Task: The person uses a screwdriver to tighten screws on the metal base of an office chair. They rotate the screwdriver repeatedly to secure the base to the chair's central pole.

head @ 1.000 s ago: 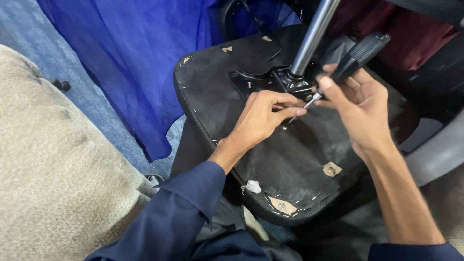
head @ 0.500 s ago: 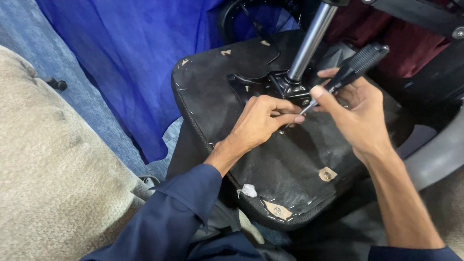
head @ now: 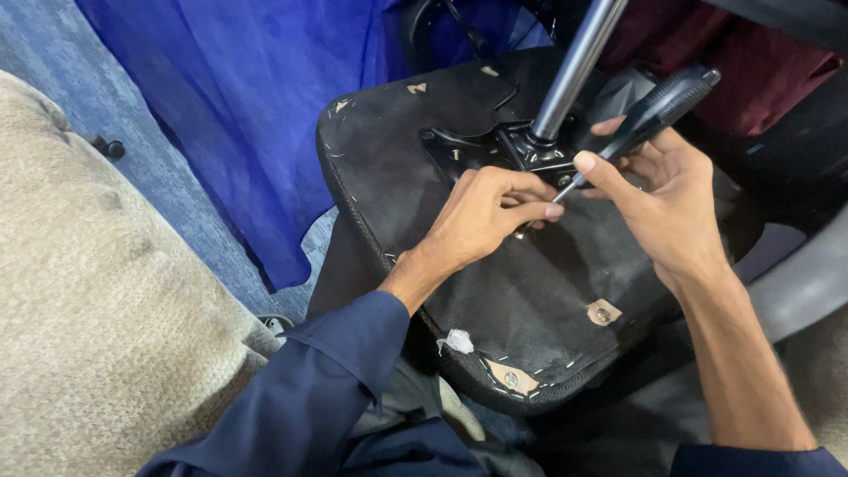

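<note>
Right hand [head: 667, 190] grips black-handled screwdriver [head: 654, 115], tip down near metal plate [head: 495, 146] on upturned chair seat [head: 530, 300]. Left hand [head: 481, 216] curled, pinching at tip. Tight spot beside steel post [head: 574, 66].

screwdriver [head: 649, 115]: black ribbed handle, thin metal shaft, slanted, tip down at seat underside | chair seat [head: 495, 265]: overturned, black fabric base, stapled edges, metal column [head: 574, 71] rising from centre plate

Two hands, left [head: 481, 221] and right [head: 658, 190], one screwdriver [head: 649, 115], on one seat [head: 530, 300]; one pole [head: 574, 66] above.
</note>
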